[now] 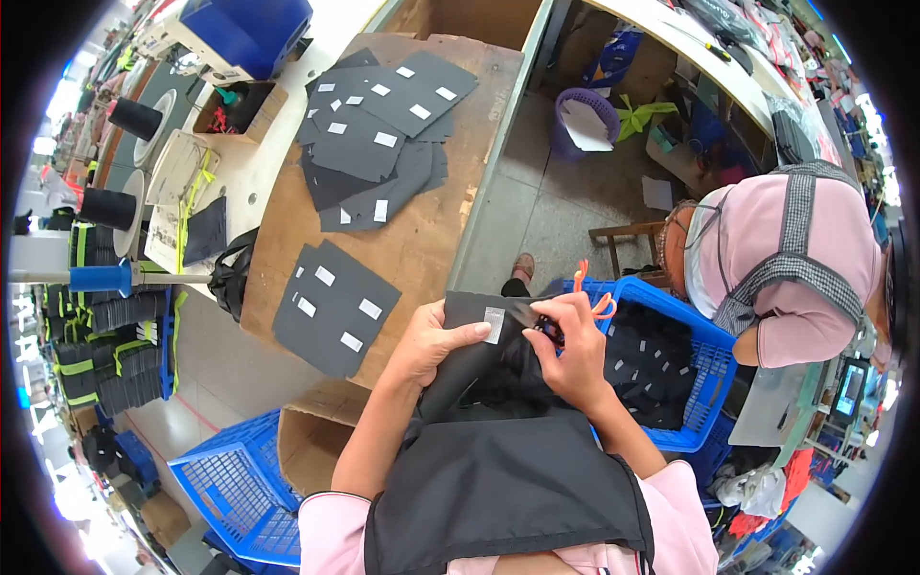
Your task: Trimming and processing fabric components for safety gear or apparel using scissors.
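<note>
The workshop spreads out around me, with a wooden board [412, 259] running from the top of the frame toward the centre and a co-worker [747, 259] in pink bent over at the right. The dark panel [465, 309] I'm working on is at the centre of the frame, just above my apron [508, 489]. My left hand [426, 347] pinches it, thumb pressed at the edge of its white label [494, 326]. My right hand [578, 359] is closed around a small dark tool [548, 329] with an orange cord [582, 275], its tip by the panel's right side.

This one's label is already on; I judge the piece itself unfinished, since the tool is at it. A lone panel [335, 311] and an untidy pile [359, 158] lie on the board, upper left, also labelled. More labelled pieces [637, 356] fill the blue basket [714, 364] right of centre. Which batch is done and which is left, I can't tell.
</note>
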`<state>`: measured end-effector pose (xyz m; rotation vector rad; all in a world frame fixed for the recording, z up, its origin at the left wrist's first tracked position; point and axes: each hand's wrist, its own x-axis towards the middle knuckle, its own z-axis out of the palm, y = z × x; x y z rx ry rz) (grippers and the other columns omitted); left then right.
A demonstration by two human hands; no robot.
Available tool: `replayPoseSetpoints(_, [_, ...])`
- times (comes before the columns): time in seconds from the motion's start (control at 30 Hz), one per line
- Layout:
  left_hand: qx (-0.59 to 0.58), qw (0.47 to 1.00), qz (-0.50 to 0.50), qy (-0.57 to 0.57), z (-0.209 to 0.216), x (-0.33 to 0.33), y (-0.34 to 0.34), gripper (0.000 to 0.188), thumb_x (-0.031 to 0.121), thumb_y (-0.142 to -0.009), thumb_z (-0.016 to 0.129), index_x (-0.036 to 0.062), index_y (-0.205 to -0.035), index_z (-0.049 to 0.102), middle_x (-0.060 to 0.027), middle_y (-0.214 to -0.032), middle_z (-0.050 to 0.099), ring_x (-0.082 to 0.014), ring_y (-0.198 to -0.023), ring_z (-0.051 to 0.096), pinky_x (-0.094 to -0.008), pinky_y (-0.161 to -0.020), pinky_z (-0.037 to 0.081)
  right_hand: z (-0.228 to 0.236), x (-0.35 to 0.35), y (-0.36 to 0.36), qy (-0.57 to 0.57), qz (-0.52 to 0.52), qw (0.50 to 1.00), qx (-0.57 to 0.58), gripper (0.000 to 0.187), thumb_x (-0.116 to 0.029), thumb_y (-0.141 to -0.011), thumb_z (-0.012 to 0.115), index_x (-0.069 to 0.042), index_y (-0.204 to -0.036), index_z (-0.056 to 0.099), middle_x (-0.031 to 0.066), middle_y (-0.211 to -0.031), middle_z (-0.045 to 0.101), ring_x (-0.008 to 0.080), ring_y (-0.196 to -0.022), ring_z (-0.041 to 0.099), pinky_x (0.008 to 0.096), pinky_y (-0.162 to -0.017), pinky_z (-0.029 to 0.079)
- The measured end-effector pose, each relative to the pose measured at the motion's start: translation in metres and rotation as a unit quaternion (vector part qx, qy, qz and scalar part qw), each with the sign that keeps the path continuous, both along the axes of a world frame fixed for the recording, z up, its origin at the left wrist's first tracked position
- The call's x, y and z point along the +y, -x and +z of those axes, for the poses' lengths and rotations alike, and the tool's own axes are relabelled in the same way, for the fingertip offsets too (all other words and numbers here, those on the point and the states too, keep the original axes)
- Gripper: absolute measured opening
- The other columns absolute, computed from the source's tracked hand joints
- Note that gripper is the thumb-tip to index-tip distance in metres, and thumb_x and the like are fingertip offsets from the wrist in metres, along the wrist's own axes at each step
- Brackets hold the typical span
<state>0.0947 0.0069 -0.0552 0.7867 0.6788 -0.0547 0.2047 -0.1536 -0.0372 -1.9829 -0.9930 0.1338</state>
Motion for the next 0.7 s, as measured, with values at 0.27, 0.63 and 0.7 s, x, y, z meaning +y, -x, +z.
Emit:
replayPoseSetpoints(0.27, [0.003,1.000,0.008,-0.021,0.010,-0.006,-0.001,0.026,0.006,-0.073,0.073,-0.0024,-0.096,0.062,-0.0068,-0.087,0.065,-0.0106,-0.074,0.061,-0.0235,-0.067,0.050,-0.002,0.004,-0.001,0.042,0.062,0.993,-0.092,0.031,-0.004,-0.064,0.072,-0.007,-0.093,0.061,0.0073,-0.076,0.053,0.0227,-0.060,0.054,0.0318,-0.051,0.041])
replayPoseSetpoints(0.63, [-0.007,0.996,0.066,-0.060,0.013,-0.015,0.003,0.024,0.005,-0.074,0.073,-0.0014,-0.094,0.062,-0.0071,-0.087,0.066,-0.0105,-0.074,0.061,-0.0234,-0.068,0.050,-0.009,0.003,0.011,-0.007,0.016,1.000,0.026,0.027,-0.007,-0.069,0.071,-0.008,-0.095,0.060,0.0059,-0.077,0.051,0.0227,-0.059,0.054,0.0317,-0.051,0.044])
replayPoseSetpoints(0.7, [-0.009,0.995,0.082,-0.052,0.013,-0.019,0.002,0.023,0.005,-0.074,0.073,-0.0010,-0.094,0.062,-0.0070,-0.087,0.066,-0.0104,-0.074,0.061,-0.0231,-0.068,0.050,-0.005,0.003,0.012,-0.005,0.015,0.999,0.027,0.027,-0.007,-0.070,0.071,-0.007,-0.095,0.060,0.0061,-0.078,0.051,0.0226,-0.059,0.054,0.0314,-0.051,0.044])
